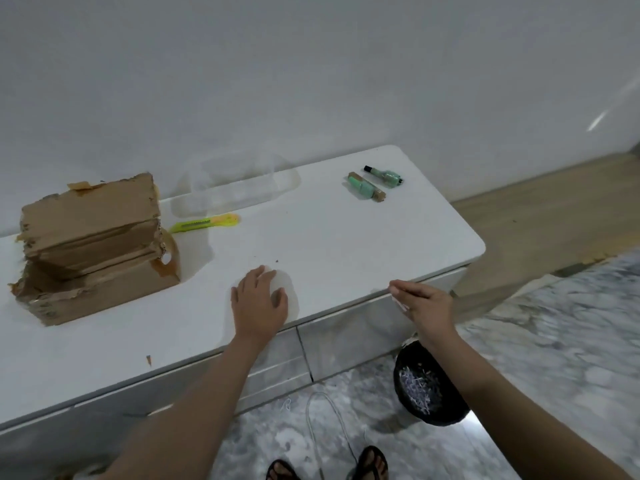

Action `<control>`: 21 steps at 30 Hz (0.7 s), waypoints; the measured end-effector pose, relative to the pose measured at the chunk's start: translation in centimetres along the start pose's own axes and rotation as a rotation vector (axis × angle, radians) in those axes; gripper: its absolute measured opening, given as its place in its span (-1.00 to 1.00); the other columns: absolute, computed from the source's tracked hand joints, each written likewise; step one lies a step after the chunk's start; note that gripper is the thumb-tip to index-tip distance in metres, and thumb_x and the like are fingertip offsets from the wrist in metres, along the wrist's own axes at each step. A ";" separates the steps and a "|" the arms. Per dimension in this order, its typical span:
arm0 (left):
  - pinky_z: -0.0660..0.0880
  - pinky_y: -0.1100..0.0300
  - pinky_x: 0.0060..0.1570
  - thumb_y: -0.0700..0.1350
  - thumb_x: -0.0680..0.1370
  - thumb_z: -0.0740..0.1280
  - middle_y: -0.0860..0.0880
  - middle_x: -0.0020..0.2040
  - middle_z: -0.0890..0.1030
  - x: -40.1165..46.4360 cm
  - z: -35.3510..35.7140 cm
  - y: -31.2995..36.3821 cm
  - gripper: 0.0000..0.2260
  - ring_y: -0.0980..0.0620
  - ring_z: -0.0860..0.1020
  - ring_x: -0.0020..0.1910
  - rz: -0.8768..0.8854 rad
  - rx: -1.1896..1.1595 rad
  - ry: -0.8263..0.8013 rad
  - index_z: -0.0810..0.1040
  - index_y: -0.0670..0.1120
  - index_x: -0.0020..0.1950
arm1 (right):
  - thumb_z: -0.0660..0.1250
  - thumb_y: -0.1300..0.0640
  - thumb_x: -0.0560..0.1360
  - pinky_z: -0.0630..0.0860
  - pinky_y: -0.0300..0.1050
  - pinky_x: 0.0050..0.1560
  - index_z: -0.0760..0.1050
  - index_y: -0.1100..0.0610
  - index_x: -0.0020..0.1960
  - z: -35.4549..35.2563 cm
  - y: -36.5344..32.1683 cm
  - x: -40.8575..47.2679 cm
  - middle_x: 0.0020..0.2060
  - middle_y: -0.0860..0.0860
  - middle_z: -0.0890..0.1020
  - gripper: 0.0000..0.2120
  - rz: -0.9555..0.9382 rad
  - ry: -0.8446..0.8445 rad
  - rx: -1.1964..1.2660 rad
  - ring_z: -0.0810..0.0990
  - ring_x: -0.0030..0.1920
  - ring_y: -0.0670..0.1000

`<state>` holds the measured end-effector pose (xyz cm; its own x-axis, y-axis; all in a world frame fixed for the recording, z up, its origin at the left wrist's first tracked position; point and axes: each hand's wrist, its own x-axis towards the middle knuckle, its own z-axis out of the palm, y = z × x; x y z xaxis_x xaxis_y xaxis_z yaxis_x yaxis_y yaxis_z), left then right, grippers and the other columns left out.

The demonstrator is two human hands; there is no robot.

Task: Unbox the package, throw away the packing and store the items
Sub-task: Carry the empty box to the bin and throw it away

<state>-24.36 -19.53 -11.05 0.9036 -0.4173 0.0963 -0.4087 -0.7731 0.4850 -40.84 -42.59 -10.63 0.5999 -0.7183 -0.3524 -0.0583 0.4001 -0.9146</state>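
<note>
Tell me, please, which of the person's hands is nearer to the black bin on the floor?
Right. The right hand is at the counter's front edge, almost directly above the black bin. The left hand rests on the countertop, well off to the bin's left.

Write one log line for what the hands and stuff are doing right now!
left hand flat on clear wrap | right hand over bin, pinching scrap | box open | two bottles on cabinet
</note>
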 end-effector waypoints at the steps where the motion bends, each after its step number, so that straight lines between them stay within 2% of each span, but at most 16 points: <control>1: 0.25 -0.13 0.30 0.06 0.41 0.13 -0.13 0.32 0.46 -0.1 0.9 1.6 -0.52 -0.18 0.40 0.30 0.044 -0.015 -0.024 0.52 -0.12 0.24 | 0.41 0.42 0.39 0.58 -0.38 -0.22 0.62 0.27 -0.10 -1.1 0.2 0.0 -0.38 -0.07 0.70 -0.87 0.010 0.037 0.025 0.65 -0.32 -0.17; 5: 0.14 -0.18 0.36 0.03 0.44 0.17 -0.11 0.37 0.41 0.8 3.8 8.1 -0.54 -0.14 0.34 0.37 0.176 -0.064 -0.114 0.48 -0.09 0.29 | 0.41 0.45 0.38 0.60 -0.33 -0.18 0.62 0.33 -0.08 -6.1 0.9 0.0 -0.37 -0.01 0.71 -0.86 0.026 0.185 0.063 0.66 -0.30 -0.09; 8: 0.12 -0.20 0.37 0.05 0.45 0.16 -0.10 0.40 0.39 2.0 5.6 12.2 -0.53 -0.13 0.32 0.39 0.260 -0.046 -0.147 0.47 -0.09 0.31 | 0.51 0.33 0.33 0.61 -0.11 -0.05 0.68 0.20 -0.11 -10.3 2.1 0.9 -0.24 0.08 0.72 -0.85 0.008 0.382 -0.068 0.68 -0.16 0.06; 12: 0.08 -0.22 0.39 0.08 0.48 0.13 -0.08 0.45 0.33 3.6 8.2 16.5 -0.51 -0.12 0.26 0.43 0.353 0.006 -0.205 0.43 -0.07 0.35 | 0.53 0.21 0.32 0.61 0.08 0.06 0.70 0.09 -0.14 -14.1 3.1 2.3 -0.22 0.05 0.72 -0.87 0.053 0.575 -0.162 0.69 -0.12 0.08; 16: 0.11 -0.23 0.34 0.08 0.51 0.11 -0.10 0.45 0.32 4.0 10.9 19.1 -0.55 -0.15 0.29 0.40 0.383 0.111 -0.227 0.41 -0.06 0.35 | 0.48 0.22 0.38 0.60 0.09 0.09 0.68 0.16 -0.05 -17.5 4.0 4.1 -0.16 0.09 0.72 -0.86 0.086 0.680 -0.222 0.68 -0.10 0.08; 21: 0.27 -0.22 0.18 0.11 0.43 0.04 -0.13 0.34 0.42 4.1 12.4 19.3 -0.51 -0.21 0.40 0.25 0.421 0.227 -0.117 0.46 -0.08 0.25 | 0.36 0.21 0.49 0.55 -0.01 0.12 0.65 0.23 -0.01 -20.3 4.9 5.6 -0.12 0.13 0.70 -0.86 0.147 0.760 -0.342 0.64 -0.05 0.11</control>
<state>-30.17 -42.06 -12.10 0.6388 -0.7568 0.1386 -0.7647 -0.6047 0.2226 -53.92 -56.17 -21.15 -0.1250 -0.9089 -0.3978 -0.4056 0.4127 -0.8156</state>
